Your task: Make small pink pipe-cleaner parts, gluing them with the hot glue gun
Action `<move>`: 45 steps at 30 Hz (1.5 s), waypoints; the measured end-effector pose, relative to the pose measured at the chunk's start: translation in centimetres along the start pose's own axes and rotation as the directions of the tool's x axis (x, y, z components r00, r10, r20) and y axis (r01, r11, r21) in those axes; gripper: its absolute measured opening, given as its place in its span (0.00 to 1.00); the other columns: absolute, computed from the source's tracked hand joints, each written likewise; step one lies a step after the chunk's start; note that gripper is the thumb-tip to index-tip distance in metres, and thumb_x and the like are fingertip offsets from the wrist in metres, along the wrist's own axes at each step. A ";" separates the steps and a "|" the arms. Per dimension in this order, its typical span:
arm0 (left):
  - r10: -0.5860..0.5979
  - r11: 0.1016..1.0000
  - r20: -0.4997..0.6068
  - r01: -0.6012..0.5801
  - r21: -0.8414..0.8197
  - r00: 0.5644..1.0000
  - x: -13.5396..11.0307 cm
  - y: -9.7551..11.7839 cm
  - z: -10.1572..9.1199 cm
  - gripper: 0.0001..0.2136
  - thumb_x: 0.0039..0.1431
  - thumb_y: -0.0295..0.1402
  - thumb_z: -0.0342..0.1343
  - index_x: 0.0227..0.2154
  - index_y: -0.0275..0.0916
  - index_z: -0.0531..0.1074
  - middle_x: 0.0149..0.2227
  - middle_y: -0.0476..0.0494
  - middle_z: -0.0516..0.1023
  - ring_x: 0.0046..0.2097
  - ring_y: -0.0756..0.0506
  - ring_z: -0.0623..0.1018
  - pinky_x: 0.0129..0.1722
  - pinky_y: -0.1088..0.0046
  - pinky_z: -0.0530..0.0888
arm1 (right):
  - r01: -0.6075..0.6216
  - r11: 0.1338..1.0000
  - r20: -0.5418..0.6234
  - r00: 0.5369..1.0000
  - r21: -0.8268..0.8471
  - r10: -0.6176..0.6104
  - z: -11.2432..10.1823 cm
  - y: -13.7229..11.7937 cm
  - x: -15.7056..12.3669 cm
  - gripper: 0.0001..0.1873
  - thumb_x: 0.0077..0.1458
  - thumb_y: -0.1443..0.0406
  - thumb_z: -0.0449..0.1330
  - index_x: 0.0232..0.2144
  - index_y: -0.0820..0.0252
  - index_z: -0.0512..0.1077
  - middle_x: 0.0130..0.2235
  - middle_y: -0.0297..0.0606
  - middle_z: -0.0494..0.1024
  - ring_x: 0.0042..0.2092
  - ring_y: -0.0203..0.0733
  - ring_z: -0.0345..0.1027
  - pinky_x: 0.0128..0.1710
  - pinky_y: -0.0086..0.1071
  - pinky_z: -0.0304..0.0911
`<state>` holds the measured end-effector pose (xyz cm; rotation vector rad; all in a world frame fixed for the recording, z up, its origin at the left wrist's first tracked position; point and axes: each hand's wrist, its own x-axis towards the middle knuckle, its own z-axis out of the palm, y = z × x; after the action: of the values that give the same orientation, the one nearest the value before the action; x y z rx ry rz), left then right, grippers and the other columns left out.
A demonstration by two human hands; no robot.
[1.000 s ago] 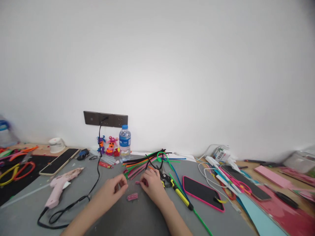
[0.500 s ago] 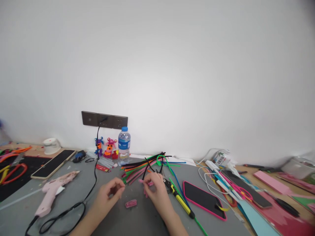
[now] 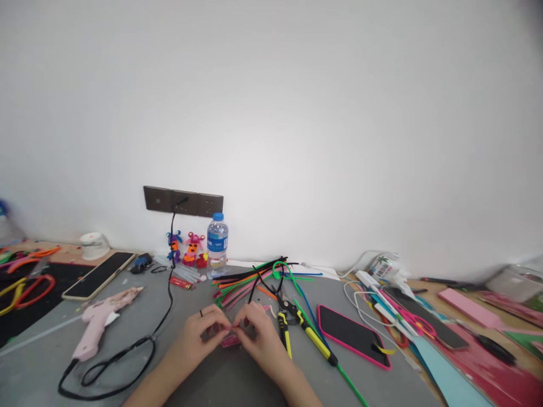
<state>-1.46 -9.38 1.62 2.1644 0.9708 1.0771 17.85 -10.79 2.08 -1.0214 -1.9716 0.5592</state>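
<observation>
My left hand (image 3: 202,333) and my right hand (image 3: 259,336) meet at the middle of the grey mat (image 3: 224,379), fingertips pinched together on a short pink pipe cleaner piece (image 3: 236,327). A small pink coiled piece (image 3: 229,340) lies on the mat right under the fingers. A bundle of coloured pipe cleaners (image 3: 250,278) fans out just behind my hands. Yellow-handled pliers (image 3: 297,328) lie beside my right hand.
A pink glue gun (image 3: 99,321) with a black cord (image 3: 127,362) lies at the left. A phone in a pink case (image 3: 352,336) sits at the right. A water bottle (image 3: 217,244) and small pipe-cleaner figures (image 3: 186,250) stand by the wall socket (image 3: 183,202). Scissors, cables and coloured sheets crowd the right side.
My hands came together from slightly apart. The right hand brought the pink piece toward the left hand, over the coiled piece. The camera shifted a little.
</observation>
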 end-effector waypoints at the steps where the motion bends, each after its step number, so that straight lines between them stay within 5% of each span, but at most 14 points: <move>1: 0.013 1.000 -0.012 -0.013 -0.007 1.000 0.0 -0.1 0.0 0.06 0.58 0.28 0.55 0.30 0.40 0.76 0.30 0.47 0.77 0.30 0.49 0.75 0.29 0.78 0.70 | -0.008 1.000 -0.007 1.000 0.021 0.008 0.1 0.0 0.0 0.10 0.53 0.76 0.59 0.31 0.56 0.69 0.31 0.31 0.72 0.36 0.40 0.64 0.39 0.31 0.57; 18: -0.138 0.990 -0.053 0.137 -0.014 0.989 0.5 0.3 -0.5 0.07 0.57 0.33 0.56 0.26 0.39 0.75 0.27 0.48 0.78 0.27 0.49 0.73 0.27 0.78 0.69 | -0.069 0.985 -0.105 0.991 0.156 0.086 0.1 1.1 0.4 0.04 0.54 0.70 0.59 0.28 0.58 0.73 0.29 0.34 0.75 0.33 0.40 0.69 0.34 0.30 0.62; 28: -0.119 0.993 -0.104 0.116 -0.035 0.987 0.4 -0.1 -0.4 0.06 0.54 0.34 0.59 0.25 0.39 0.78 0.26 0.47 0.80 0.27 0.48 0.76 0.26 0.77 0.69 | -0.114 0.977 -0.057 0.990 0.181 0.126 0.1 0.9 0.3 0.05 0.57 0.68 0.58 0.29 0.59 0.70 0.30 0.34 0.73 0.33 0.39 0.66 0.34 0.29 0.60; 35: -0.230 0.973 -0.207 0.228 -0.031 0.951 0.6 0.5 -1.1 0.11 0.55 0.40 0.57 0.25 0.39 0.78 0.26 0.46 0.79 0.26 0.47 0.74 0.26 0.76 0.70 | -0.164 0.958 -0.291 0.929 0.235 0.230 0.3 2.9 0.2 0.07 0.62 0.62 0.52 0.33 0.57 0.65 0.21 0.26 0.62 0.22 0.35 0.58 0.23 0.27 0.56; 40: -0.246 0.968 -0.353 0.250 -0.035 0.903 0.6 0.4 -1.4 0.11 0.56 0.40 0.56 0.26 0.39 0.77 0.26 0.48 0.78 0.26 0.48 0.71 0.28 0.75 0.70 | -0.133 0.968 -0.462 0.859 0.214 0.221 -0.5 3.4 0.1 0.14 0.65 0.62 0.49 0.51 0.57 0.61 0.42 0.44 0.74 0.41 0.44 0.71 0.39 0.35 0.65; 42: -0.254 0.965 -0.360 0.259 -0.034 0.898 0.6 0.5 -1.4 0.11 0.55 0.40 0.56 0.26 0.39 0.77 0.26 0.48 0.78 0.26 0.48 0.71 0.28 0.75 0.70 | -0.105 0.979 -0.432 0.885 0.177 0.172 -0.7 2.9 0.2 0.12 0.63 0.64 0.51 0.49 0.57 0.65 0.47 0.46 0.73 0.48 0.46 0.69 0.44 0.37 0.64; 45: -0.268 0.962 -0.300 0.272 -0.028 0.916 0.6 0.4 -1.2 0.10 0.54 0.40 0.57 0.26 0.39 0.78 0.25 0.48 0.79 0.26 0.48 0.72 0.28 0.75 0.70 | -0.021 0.994 -0.322 0.945 0.109 0.055 -0.5 2.0 0.4 0.05 0.59 0.68 0.53 0.34 0.57 0.69 0.41 0.42 0.75 0.47 0.46 0.68 0.47 0.38 0.62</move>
<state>-2.09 -9.00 2.85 1.8360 1.3727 1.2853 19.08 -9.35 1.18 -1.0171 -1.6189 0.4753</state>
